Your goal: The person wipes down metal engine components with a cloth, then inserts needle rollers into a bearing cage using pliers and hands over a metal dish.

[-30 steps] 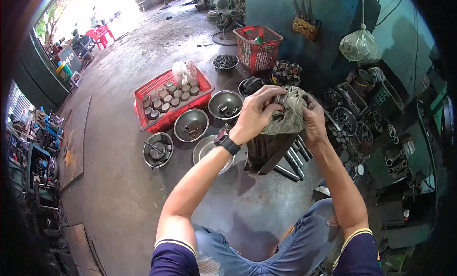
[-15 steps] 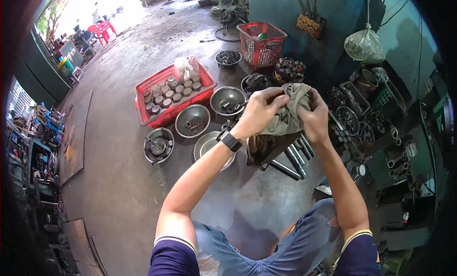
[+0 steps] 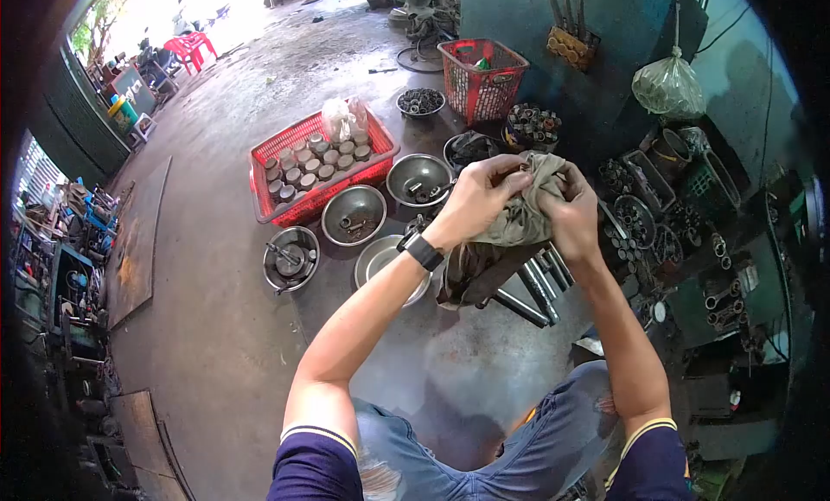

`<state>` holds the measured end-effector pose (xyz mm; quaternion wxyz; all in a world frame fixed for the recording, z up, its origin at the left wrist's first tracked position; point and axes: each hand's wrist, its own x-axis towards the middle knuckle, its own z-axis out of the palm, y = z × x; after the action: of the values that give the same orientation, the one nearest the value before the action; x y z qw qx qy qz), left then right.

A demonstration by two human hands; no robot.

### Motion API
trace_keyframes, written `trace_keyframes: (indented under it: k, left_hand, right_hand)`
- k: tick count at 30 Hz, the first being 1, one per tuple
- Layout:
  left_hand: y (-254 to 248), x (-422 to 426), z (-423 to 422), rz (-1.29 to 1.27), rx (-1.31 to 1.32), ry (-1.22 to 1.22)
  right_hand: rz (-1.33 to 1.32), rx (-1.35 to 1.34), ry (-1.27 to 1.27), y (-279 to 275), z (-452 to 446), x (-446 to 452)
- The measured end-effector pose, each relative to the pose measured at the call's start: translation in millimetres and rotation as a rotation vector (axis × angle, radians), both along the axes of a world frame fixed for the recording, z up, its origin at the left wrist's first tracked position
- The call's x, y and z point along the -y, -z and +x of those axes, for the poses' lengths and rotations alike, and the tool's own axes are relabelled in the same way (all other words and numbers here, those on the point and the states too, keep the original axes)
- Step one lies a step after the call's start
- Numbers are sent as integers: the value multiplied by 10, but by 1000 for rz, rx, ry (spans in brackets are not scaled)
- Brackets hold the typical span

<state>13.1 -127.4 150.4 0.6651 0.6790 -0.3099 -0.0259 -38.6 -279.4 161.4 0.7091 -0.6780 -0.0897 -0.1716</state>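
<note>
A grey-green cloth [image 3: 526,223] is bunched up in front of me, held between both hands. My left hand [image 3: 478,198] is closed at its left edge, thumb and fingers pinched together near the top. On the other side, my right hand [image 3: 571,214] grips the folds with bent fingers. Whether a small part sits inside the cloth is hidden. Below the cloth hang or lie darker brown folds [image 3: 467,272], and several shiny metal rods [image 3: 538,289] stick out beneath.
Left of my hands, a red basket [image 3: 264,198] holds several round metal parts and a plastic bag. Metal bowls with small parts, such as this one [image 3: 353,214], stand on the floor. A taller red basket [image 3: 484,77] is farther back. Connecting rods [image 3: 724,302] lie at right.
The view has shifted slightly, so the floor items sit a little to the right. Both hands stay on the cloth; the darker folds below spread slightly left.
</note>
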Motion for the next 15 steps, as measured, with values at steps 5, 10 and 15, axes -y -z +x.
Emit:
trace_keyframes:
  k: [5,10,15]
  left_hand:
    - [-71,-45,-35,41,432,-113]
    - [-18,-28,38,-148,-93,73]
    - [-92,-71,-12,26,-261,50]
  right_hand:
    - [432,-241,-112,48,68,82]
    - [159,-80,22,-46,0,-20]
    - [-98,125,101,62,22,-99]
